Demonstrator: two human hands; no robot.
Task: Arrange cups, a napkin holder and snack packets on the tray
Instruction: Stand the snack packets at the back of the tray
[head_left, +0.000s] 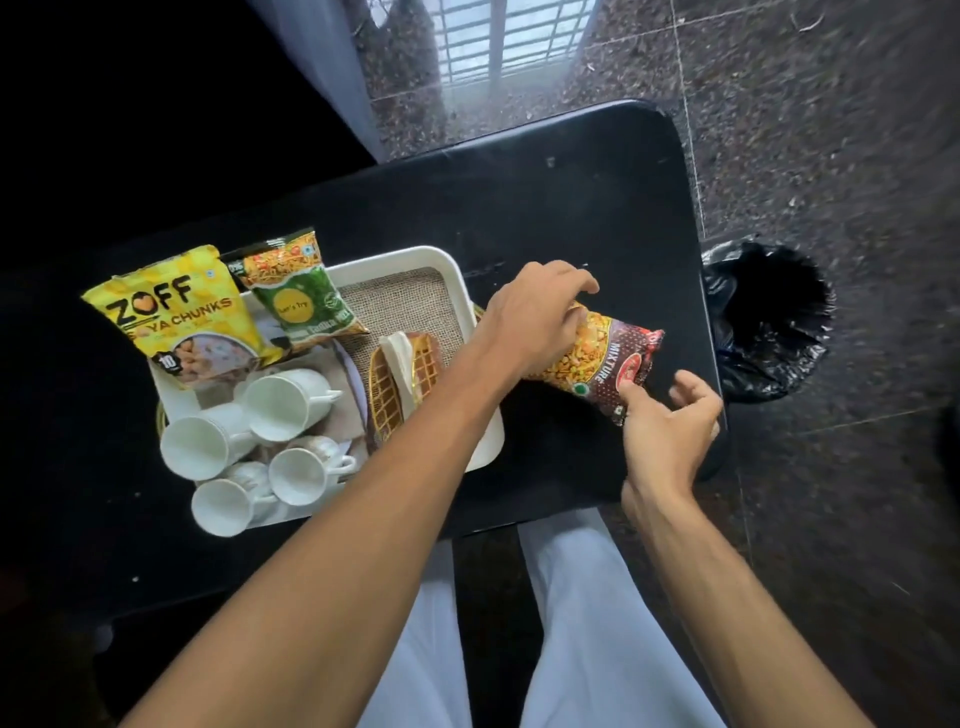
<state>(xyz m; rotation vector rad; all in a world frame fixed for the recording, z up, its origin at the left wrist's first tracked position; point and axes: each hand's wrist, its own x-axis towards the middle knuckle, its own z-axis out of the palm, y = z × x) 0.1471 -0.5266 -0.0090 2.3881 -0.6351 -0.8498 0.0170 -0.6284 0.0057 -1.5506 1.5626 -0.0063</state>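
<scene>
On the black bench (519, 208), a white tray (447, 260) is loaded at its left with two packets (176, 317) and four cups (291, 405), the napkin holder (395, 384) beside them. Right of the tray, a mixture packet (613, 364) is gripped at its top by the left hand (535, 312) and pinched at its lower end by the right hand (670, 421).

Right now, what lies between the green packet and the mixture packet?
In the head view: bare burlap tray lining between green packet and mixture packet, then the white rim and the left hand.
</scene>
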